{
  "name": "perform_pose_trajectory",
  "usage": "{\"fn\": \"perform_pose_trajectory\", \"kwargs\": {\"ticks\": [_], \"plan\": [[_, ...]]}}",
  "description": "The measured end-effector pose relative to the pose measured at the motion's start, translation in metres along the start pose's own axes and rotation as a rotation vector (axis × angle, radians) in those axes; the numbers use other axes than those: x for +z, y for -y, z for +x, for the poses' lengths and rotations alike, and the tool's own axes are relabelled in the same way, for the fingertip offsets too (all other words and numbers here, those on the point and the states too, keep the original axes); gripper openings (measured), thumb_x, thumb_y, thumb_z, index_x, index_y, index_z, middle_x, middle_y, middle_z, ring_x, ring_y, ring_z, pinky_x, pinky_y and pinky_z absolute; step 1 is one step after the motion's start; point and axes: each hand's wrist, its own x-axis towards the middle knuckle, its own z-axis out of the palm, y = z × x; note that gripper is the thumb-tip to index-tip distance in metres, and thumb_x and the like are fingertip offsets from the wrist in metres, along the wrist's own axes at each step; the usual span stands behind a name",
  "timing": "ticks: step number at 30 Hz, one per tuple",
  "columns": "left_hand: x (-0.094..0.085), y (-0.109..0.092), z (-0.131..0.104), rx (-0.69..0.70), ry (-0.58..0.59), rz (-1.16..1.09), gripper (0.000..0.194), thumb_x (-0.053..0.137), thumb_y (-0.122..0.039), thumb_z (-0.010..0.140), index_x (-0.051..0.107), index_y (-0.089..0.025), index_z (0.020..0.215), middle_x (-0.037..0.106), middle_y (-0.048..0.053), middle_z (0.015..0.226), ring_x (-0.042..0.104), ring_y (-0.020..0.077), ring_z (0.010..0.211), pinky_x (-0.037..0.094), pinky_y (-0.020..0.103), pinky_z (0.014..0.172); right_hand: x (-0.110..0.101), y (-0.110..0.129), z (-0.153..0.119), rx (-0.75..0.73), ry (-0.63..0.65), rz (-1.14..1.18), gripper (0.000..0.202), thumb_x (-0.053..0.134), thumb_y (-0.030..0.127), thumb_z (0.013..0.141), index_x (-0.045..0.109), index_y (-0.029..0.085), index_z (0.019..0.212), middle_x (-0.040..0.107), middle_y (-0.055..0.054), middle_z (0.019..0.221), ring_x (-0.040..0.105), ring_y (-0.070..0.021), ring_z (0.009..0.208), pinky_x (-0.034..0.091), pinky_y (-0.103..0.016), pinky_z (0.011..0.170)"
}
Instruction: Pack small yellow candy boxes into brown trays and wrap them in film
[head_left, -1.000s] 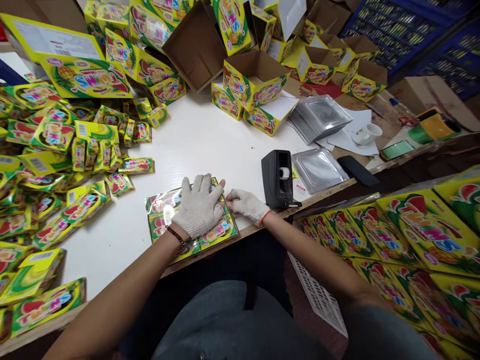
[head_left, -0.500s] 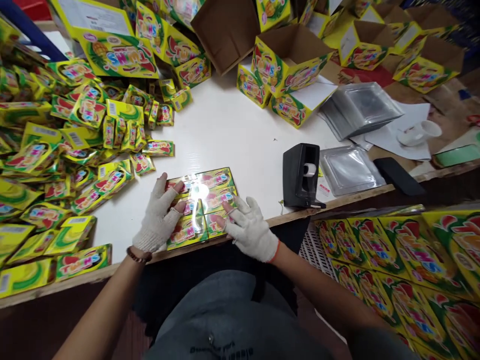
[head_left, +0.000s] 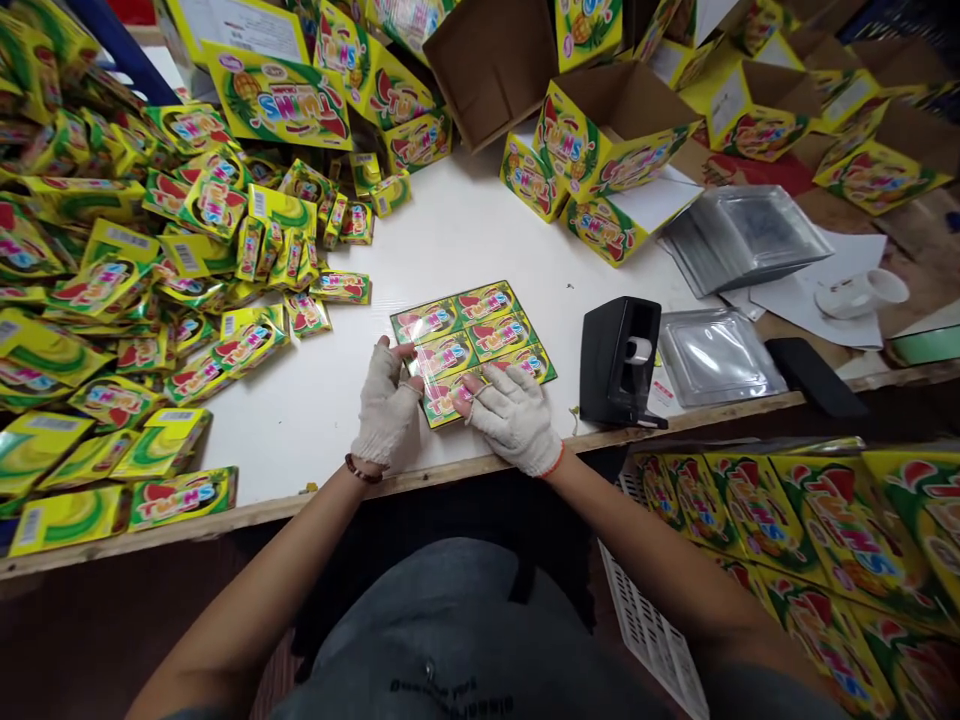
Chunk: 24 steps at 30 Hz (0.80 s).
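Observation:
A flat block of several small yellow-green fruit-print boxes (head_left: 474, 345) lies on the white table in front of me, angled. Shine across its top looks like clear plastic over the boxes. Against its left edge rests my left hand (head_left: 388, 405), in a white glove with bare fingertips, fingers stretched out and apart. My right hand (head_left: 516, 415), gloved the same way, lies over the near right corner, fingers spread on the boxes. Neither hand is closed around anything. A black tape dispenser (head_left: 621, 362) stands right of the block.
Many loose small boxes (head_left: 112, 285) are heaped on the left. Open cartons (head_left: 600, 140) stand at the back. Clear plastic trays (head_left: 750, 235) are stacked at right, near a white cup (head_left: 862, 293) and a dark phone-like object (head_left: 816, 378). Packed cartons (head_left: 832, 530) sit below, right.
The block has moved away from the table's front edge and turned slightly, with both hands following it. The camera view has shifted a little as well.

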Motion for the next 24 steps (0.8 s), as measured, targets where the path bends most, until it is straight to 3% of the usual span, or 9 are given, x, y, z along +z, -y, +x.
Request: {"fn": "perform_pose_trajectory", "kwargs": {"ticks": [2,4,8,10,13,16,20,22,24], "plan": [[-0.003,0.001,-0.017,-0.034,-0.152,-0.153,0.031,0.052,-0.028,0.090,0.063,-0.020,0.118,0.043,0.013,0.151,0.038,0.0303,0.144,0.045,0.050,0.112,0.011,0.005,-0.003,-0.025,-0.092,0.011,0.040,0.061,0.022,0.094,0.063,0.036,0.131,0.066,-0.003,0.137,0.050,-0.0259,0.138,0.029,-0.051,0.117],[-0.006,-0.004,-0.031,-0.006,-0.224,-0.244,0.017,0.057,-0.031,0.089,0.066,-0.018,0.095,0.050,0.013,0.142,0.049,0.0293,0.134,0.047,0.048,0.108,0.019,0.011,-0.002,-0.062,-0.192,-0.001,0.040,0.062,0.020,0.093,0.064,0.035,0.130,0.069,-0.002,0.133,0.052,-0.0244,0.136,0.030,-0.048,0.116],[-0.009,-0.020,-0.039,0.056,-0.295,-0.120,0.013,0.057,-0.024,0.089,0.067,-0.019,0.095,0.059,0.011,0.119,0.053,0.0270,0.122,0.049,0.046,0.103,0.022,0.021,0.006,-0.103,-0.267,-0.023,0.038,0.060,0.015,0.092,0.065,0.029,0.127,0.070,-0.004,0.131,0.054,-0.0228,0.135,0.033,-0.046,0.117],[-0.012,-0.025,-0.034,0.190,-0.295,0.020,0.014,0.056,-0.018,0.087,0.067,-0.019,0.095,0.061,0.012,0.119,0.056,0.0268,0.116,0.050,0.045,0.098,0.014,0.024,0.011,-0.123,-0.288,0.004,0.032,0.056,0.014,0.092,0.068,0.025,0.120,0.071,-0.006,0.129,0.056,-0.0239,0.133,0.035,-0.048,0.116],[-0.022,-0.027,-0.023,0.532,-0.147,0.174,0.016,0.054,-0.013,0.084,0.067,-0.020,0.090,0.069,0.009,0.105,0.062,0.0234,0.094,0.050,0.039,0.082,-0.013,0.021,0.006,-0.112,-0.278,0.145,0.031,0.046,0.011,0.093,0.069,0.021,0.111,0.074,-0.008,0.120,0.063,-0.0217,0.122,0.044,-0.045,0.111],[-0.033,-0.029,-0.012,0.662,-0.027,0.267,0.013,0.055,-0.016,0.083,0.067,-0.018,0.089,0.071,0.008,0.097,0.061,0.0233,0.083,0.048,0.039,0.073,-0.055,0.006,-0.023,0.148,-0.355,0.191,0.034,0.043,0.010,0.093,0.067,0.021,0.115,0.074,-0.007,0.108,0.069,-0.0183,0.103,0.055,-0.036,0.094],[-0.038,-0.038,0.002,0.693,0.096,0.355,0.014,0.056,-0.019,0.087,0.069,-0.019,0.092,0.070,0.007,0.089,0.061,0.0229,0.077,0.044,0.036,0.064,-0.104,-0.030,-0.083,0.804,-0.557,-0.118,0.023,0.054,0.031,0.091,0.070,0.018,0.102,0.070,-0.012,0.098,0.065,-0.0269,0.096,0.053,-0.046,0.089],[-0.036,-0.042,0.008,0.722,0.134,0.369,0.020,0.053,-0.014,0.087,0.069,-0.020,0.096,0.070,0.008,0.094,0.062,0.0226,0.078,0.043,0.034,0.062,-0.114,-0.048,-0.104,1.018,-0.449,-0.054,0.035,0.049,0.044,0.090,0.072,0.018,0.093,0.070,-0.014,0.095,0.064,-0.0295,0.095,0.051,-0.049,0.089],[-0.031,-0.043,0.011,0.750,0.125,0.360,0.022,0.051,-0.011,0.086,0.070,-0.020,0.094,0.070,0.008,0.101,0.063,0.0225,0.081,0.044,0.034,0.062,-0.112,-0.061,-0.114,1.118,-0.307,0.127,0.042,0.046,0.053,0.088,0.072,0.020,0.087,0.072,-0.012,0.095,0.065,-0.0283,0.095,0.050,-0.048,0.090]]}}
